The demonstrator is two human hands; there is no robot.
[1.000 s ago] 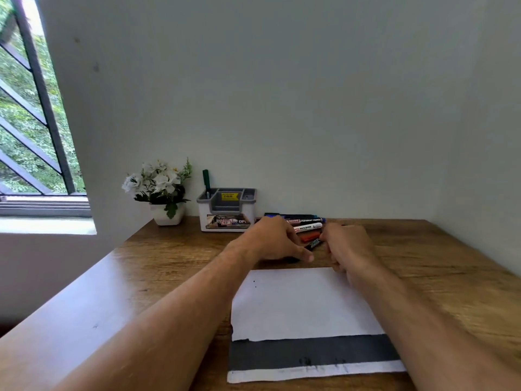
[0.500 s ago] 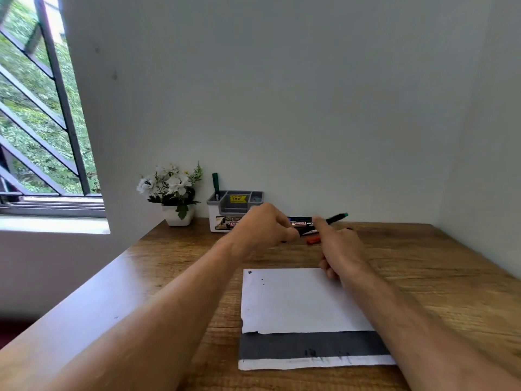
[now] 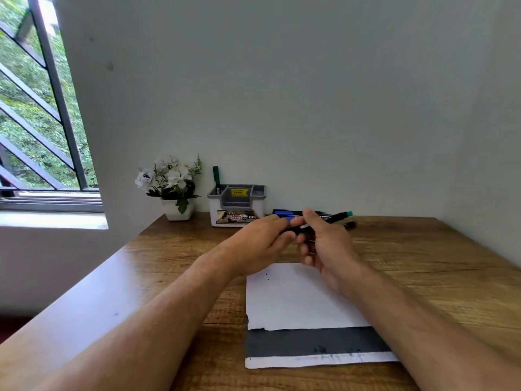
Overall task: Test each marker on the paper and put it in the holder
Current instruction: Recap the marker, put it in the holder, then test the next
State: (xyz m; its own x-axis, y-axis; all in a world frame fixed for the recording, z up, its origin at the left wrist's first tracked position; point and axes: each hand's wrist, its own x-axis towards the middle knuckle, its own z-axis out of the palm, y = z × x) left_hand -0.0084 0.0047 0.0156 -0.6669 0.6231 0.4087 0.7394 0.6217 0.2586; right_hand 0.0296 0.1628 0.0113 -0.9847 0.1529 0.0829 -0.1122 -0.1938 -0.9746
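Item: green-tipped marker (image 3: 335,217), above the counter (image 3: 423,263) behind the paper (image 3: 296,300); my right hand (image 3: 327,244) grips its barrel, my left hand (image 3: 265,235) pinches the near end. Handling, as I judge it: I pull the cap straight off, barrel steady, then test on bare paper before the holder (image 3: 238,206).

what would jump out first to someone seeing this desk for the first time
Both hands meet mid-desk: the left hand and right hand grip one green-tipped marker above the white paper. Behind them, by the wall, stands a grey holder with one green marker in it.
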